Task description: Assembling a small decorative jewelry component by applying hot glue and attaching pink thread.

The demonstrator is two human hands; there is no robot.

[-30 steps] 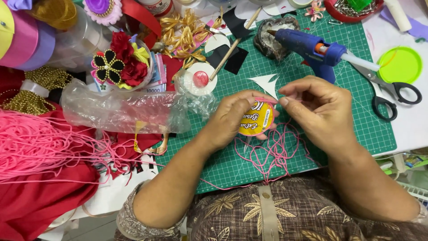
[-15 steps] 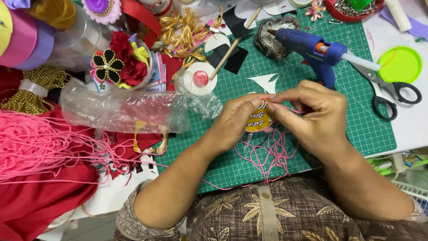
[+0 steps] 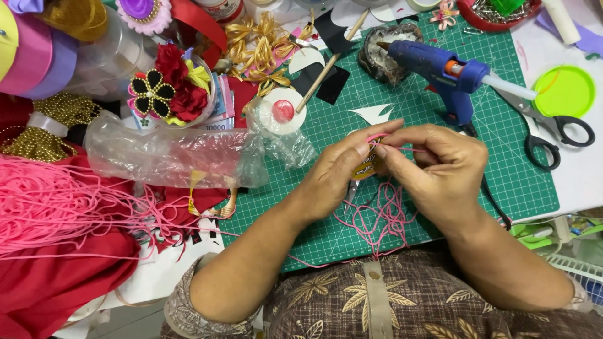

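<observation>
My left hand [image 3: 336, 172] and my right hand [image 3: 436, 169] meet over the green cutting mat [image 3: 440, 100]. Between them is a small yellow-orange round piece [image 3: 366, 168], mostly hidden by the fingers; the left hand holds it. The fingertips of both hands pinch a thin pink cord [image 3: 382, 135] along its top edge. The loose end of that cord [image 3: 377, 216] lies in tangled loops on the mat below the hands. Small metal pliers [image 3: 352, 191] show under the left hand.
A blue glue gun [image 3: 440, 72] stands just behind my hands; scissors [image 3: 553, 129] and a green lid [image 3: 563, 91] lie to the right. A clear plastic bag [image 3: 169, 157], a big bundle of pink cord [image 3: 56, 207], red fabric, ribbon spools and fabric flowers [image 3: 166, 88] fill the left.
The hands have closed in over the round piece, hiding more of it, and the fingertips have moved up to its top edge with the pink cord.
</observation>
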